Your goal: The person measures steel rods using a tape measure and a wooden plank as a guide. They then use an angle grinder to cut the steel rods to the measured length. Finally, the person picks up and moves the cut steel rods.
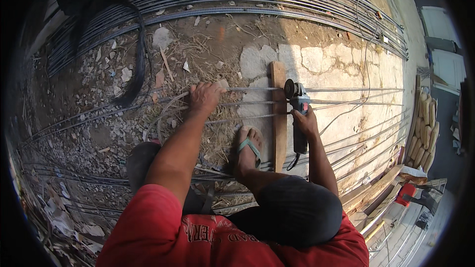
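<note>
My right hand (306, 120) is wrapped round the body of an angle grinder (300, 136), dark with a grey head. Its disc (290, 88) sits at the right edge of a wooden plank (279, 128), close to the uppermost of several thin steel rebars (346, 89) lying across the plank. Whether the disc touches the metal I cannot tell. Further left, my left hand (204, 97) is closed over the same rebars, fingers curled down and partly hidden. A small pale block (223, 84) lies against its fingertips. My sandalled foot (250, 143) stands between the left hand and the plank.
A long bundle of rebars (222, 12) stretches across the far side. A cord (365, 64) winds over the cracked concrete (336, 59) at right. Rubble (109, 69) covers the left ground. Stacked sacks (423, 128), timber (376, 188) and a red tool (406, 195) lie at far right.
</note>
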Demonstrator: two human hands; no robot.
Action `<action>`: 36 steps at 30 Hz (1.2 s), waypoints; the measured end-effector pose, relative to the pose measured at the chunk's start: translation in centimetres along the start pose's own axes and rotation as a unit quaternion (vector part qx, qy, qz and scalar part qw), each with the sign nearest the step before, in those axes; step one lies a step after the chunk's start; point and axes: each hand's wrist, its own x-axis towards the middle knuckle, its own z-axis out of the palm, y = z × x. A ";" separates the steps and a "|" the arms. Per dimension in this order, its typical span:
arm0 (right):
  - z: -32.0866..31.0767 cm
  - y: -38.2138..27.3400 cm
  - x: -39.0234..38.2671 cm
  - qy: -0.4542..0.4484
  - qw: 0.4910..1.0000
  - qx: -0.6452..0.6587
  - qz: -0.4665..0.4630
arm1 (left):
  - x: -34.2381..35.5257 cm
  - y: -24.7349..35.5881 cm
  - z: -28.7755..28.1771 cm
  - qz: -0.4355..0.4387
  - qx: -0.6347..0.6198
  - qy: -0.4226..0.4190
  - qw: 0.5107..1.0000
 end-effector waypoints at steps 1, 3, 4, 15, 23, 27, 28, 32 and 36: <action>0.0 -0.1 0.0 -0.001 1.000 0.001 0.002 | 0.0 0.1 -0.1 -0.001 0.000 -0.003 1.000; 0.1 -0.5 -0.1 -0.005 1.000 0.006 0.004 | 0.2 -0.1 0.3 0.007 0.008 0.010 1.000; 0.3 -0.9 -0.2 0.000 1.000 -0.001 0.001 | 0.2 -0.3 0.4 0.010 0.012 0.018 1.000; 0.2 -1.0 -0.3 0.016 0.999 -0.025 -0.019 | 1.1 2.2 -2.1 -0.064 -0.051 -0.042 0.996; 1.1 -0.7 -0.9 -0.010 1.000 -0.004 -0.016 | 1.4 0.4 0.1 -0.077 -0.057 0.008 0.995; 0.6 1.1 0.4 0.020 0.997 -0.030 -0.061 | 2.0 0.7 0.9 -0.064 -0.071 0.041 0.995; 0.7 0.7 0.1 0.015 0.998 -0.042 -0.047 | 1.9 0.5 1.2 -0.065 -0.071 0.045 0.994; 0.6 -2.6 -0.6 -0.023 0.998 -0.046 0.029 | 1.6 0.7 -0.5 -0.071 -0.068 -0.012 0.995; 0.6 -3.0 -1.2 -0.005 0.998 -0.058 -0.002 | 1.4 0.9 -1.1 -0.069 -0.070 -0.006 0.995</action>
